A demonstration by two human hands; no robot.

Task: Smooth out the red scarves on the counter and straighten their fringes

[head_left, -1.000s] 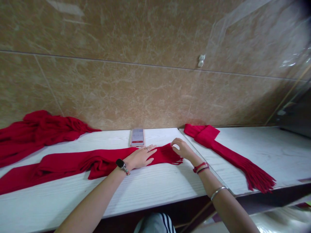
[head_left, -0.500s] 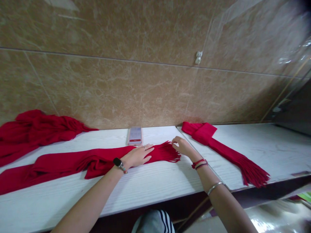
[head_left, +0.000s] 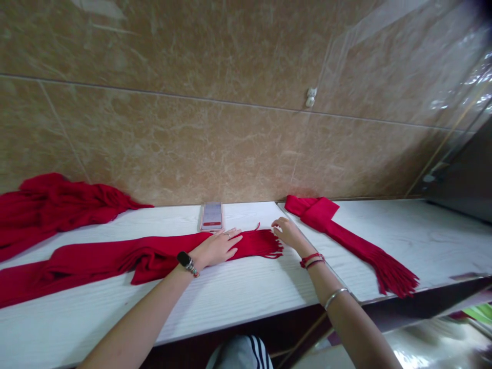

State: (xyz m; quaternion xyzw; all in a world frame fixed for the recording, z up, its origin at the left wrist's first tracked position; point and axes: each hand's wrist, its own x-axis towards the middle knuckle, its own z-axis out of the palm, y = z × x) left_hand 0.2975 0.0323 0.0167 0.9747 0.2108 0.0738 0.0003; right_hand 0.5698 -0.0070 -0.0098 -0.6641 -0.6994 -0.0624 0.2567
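A long red scarf [head_left: 154, 251] lies lengthwise on the white tabletop, its middle bunched into a fold and its fringe pointing right. My left hand [head_left: 217, 248] rests flat on the scarf close to the fringed end, fingers stretched out. Just at the fringe's right edge is my right hand [head_left: 289, 234], with loosely bent fingers and a gap between the fingertips. I see no strand gripped in it. One strand strays upward from the fringe's top side. A second red scarf [head_left: 338, 233], folded over at its far end, lies to the right with its fringe toward the front edge.
A heap of red cloth [head_left: 61, 207] lies at the back left. A phone [head_left: 212, 216] with a lit screen stands against the wall behind the scarf. The white tabletop [head_left: 215, 302] has a seam right of centre. A dark object [head_left: 461, 174] is at the far right.
The fringe under my hands lies straighter and more even at its end, with one strand sticking up. My right hand has stayed nearly in place. The view has shifted slightly.
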